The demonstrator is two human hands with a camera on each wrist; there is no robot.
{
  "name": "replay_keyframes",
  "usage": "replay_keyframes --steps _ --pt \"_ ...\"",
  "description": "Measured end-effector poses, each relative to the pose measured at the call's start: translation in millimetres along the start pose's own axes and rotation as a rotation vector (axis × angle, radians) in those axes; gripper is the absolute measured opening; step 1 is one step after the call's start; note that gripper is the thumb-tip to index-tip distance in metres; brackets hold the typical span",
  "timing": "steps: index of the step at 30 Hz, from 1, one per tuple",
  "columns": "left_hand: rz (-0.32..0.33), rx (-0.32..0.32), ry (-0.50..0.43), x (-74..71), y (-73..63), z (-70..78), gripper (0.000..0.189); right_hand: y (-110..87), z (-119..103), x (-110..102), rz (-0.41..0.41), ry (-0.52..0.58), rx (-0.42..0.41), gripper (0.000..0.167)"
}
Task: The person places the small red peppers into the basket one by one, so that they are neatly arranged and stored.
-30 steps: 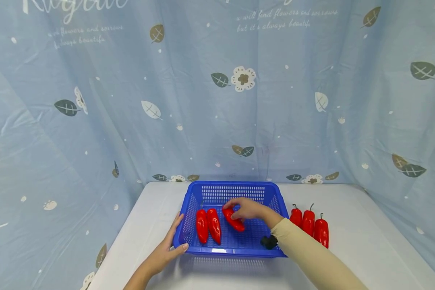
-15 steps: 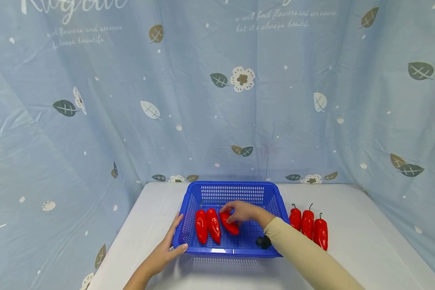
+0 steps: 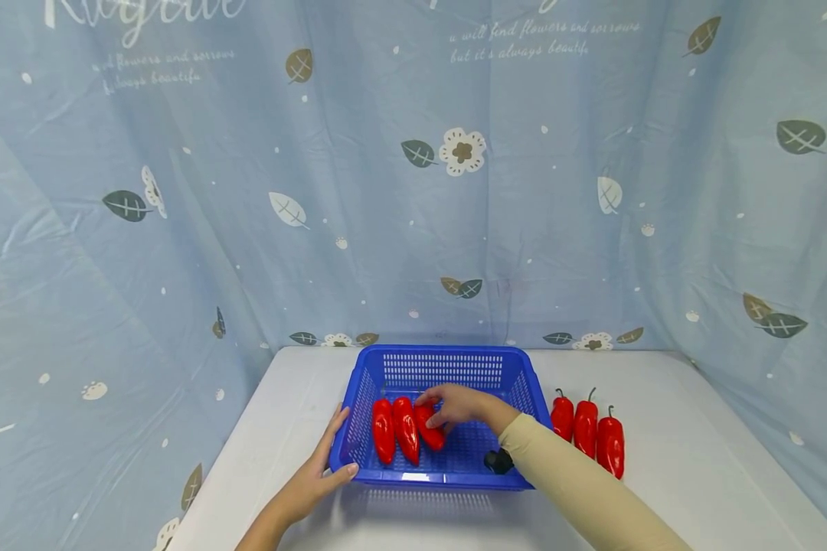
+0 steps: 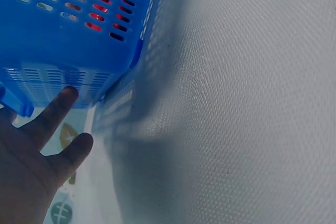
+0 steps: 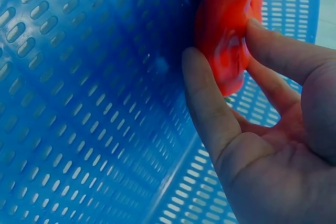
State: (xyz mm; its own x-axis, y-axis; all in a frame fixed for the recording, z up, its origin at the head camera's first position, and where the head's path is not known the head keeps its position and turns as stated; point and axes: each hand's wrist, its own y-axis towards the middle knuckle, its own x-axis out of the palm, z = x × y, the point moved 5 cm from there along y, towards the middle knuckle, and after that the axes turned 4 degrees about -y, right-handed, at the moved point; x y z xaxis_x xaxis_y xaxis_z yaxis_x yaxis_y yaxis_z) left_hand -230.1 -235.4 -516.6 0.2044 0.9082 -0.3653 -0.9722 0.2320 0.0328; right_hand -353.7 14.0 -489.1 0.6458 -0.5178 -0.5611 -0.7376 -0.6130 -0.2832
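Note:
A blue plastic basket with slotted walls stands on the table in the head view. Inside, towards the left, two long red peppers lie side by side. My right hand reaches into the basket and pinches a third red pepper between thumb and fingers, right beside those two. The right wrist view shows this pepper between my thumb and fingertips, its far end out of frame. My left hand rests against the basket's front left corner, fingers extended along the side and thumb at the front rim.
Three more red peppers with green stems lie in a row on the white table, right of the basket and partly behind my right sleeve. A black device sits by my right wrist. A printed blue curtain hangs behind and beside the table.
My right hand has moved left and slightly down with its pepper, bringing it close beside the two peppers in the basket. My left hand has stayed at the basket's corner.

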Motion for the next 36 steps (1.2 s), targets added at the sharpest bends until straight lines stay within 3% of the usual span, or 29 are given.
replay_keyframes --steps 14,36 --pt "-0.001 0.000 -0.001 0.1 0.2 -0.3 0.088 -8.3 -6.1 -4.9 0.004 -0.073 -0.026 0.050" --pt "0.008 0.002 0.005 0.1 0.3 -1.6 0.087 -20.0 2.0 -23.8 0.072 -0.092 -0.053 0.038"
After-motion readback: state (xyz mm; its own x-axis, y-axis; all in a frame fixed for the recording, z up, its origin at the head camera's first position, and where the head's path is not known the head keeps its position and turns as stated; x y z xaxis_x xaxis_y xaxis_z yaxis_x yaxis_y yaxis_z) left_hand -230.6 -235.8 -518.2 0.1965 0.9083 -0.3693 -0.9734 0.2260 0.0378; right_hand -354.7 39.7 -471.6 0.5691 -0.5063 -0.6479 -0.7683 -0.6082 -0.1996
